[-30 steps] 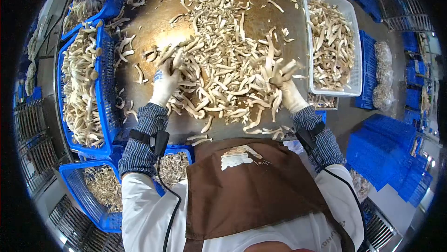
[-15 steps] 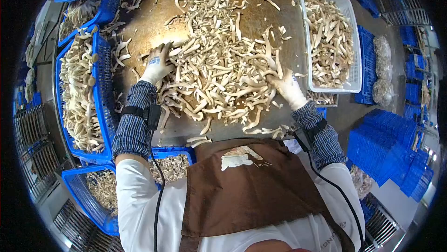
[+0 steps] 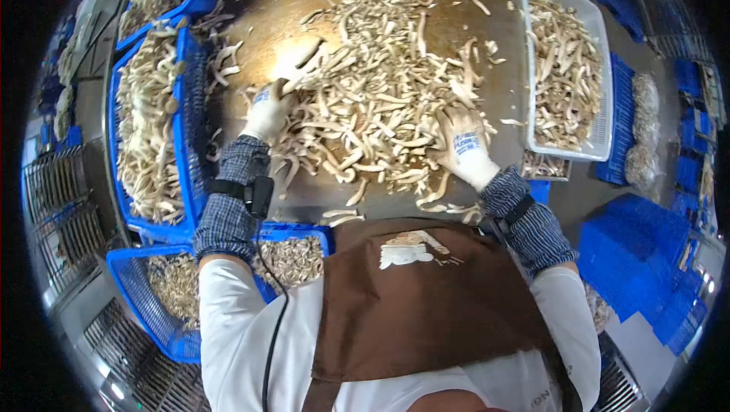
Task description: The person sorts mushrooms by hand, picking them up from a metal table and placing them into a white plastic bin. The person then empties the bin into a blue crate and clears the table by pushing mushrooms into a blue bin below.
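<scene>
A broad heap of pale, long-stemmed mushrooms (image 3: 388,100) covers the middle of the brown table (image 3: 266,24). At the heap's left edge is my left hand (image 3: 269,111) in a white glove with darker fingertips; what its fingers hold, if anything, is too small to tell. A dark-tipped mushroom (image 3: 309,53) lies just above it. My right hand (image 3: 465,142), gloved the same way, rests palm down on the heap's right side, its fingers spread over the mushrooms.
A blue basket (image 3: 182,130) full of long mushrooms stands left of the table. A white basket (image 3: 606,92) of mushrooms is on the right. Two blue baskets (image 3: 144,317) (image 3: 327,238) with small pieces sit at lower left. Stacked blue crates (image 3: 627,244) stand at right.
My right hand has turned palm down and spread over the heap. My left hand has moved slightly away from the dark-tipped mushroom near its fingers. The whole view has shifted a little.
</scene>
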The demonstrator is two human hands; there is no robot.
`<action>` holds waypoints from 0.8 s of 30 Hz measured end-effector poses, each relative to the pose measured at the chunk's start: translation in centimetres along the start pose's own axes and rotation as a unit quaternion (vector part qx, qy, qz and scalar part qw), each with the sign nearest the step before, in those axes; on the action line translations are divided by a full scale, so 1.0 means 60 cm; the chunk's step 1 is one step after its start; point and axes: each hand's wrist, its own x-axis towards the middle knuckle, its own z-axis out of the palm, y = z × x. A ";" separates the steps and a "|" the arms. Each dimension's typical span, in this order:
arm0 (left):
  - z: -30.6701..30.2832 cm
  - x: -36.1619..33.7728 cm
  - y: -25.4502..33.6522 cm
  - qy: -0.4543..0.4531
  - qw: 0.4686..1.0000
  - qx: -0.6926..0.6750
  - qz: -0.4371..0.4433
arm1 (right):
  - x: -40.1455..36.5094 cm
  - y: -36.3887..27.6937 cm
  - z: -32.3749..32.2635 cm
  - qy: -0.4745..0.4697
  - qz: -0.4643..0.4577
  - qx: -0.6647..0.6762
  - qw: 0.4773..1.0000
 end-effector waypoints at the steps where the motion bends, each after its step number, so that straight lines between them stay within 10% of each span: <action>1: -0.013 -0.013 0.005 -0.007 0.998 -0.057 0.000 | 0.004 -0.003 0.030 -0.030 0.005 -0.050 0.998; 8: -0.040 -0.053 0.057 0.076 0.866 -0.484 -0.100 | 0.008 -0.014 0.023 0.038 0.062 0.147 0.986; 14: -0.042 -0.012 0.011 0.212 0.902 -0.368 -0.083 | 0.088 0.088 0.004 0.172 0.278 0.365 0.872; 15: -0.054 -0.016 0.002 0.201 0.910 -0.348 -0.104 | 0.106 0.140 0.027 0.236 0.222 0.189 0.927; 21: -0.062 0.006 -0.128 0.085 0.963 -0.210 -0.143 | 0.183 0.188 0.014 -0.091 0.286 0.002 0.954; 24: -0.068 -0.020 -0.052 0.052 0.976 -0.209 -0.043 | 0.165 0.203 0.018 0.114 0.268 0.183 0.939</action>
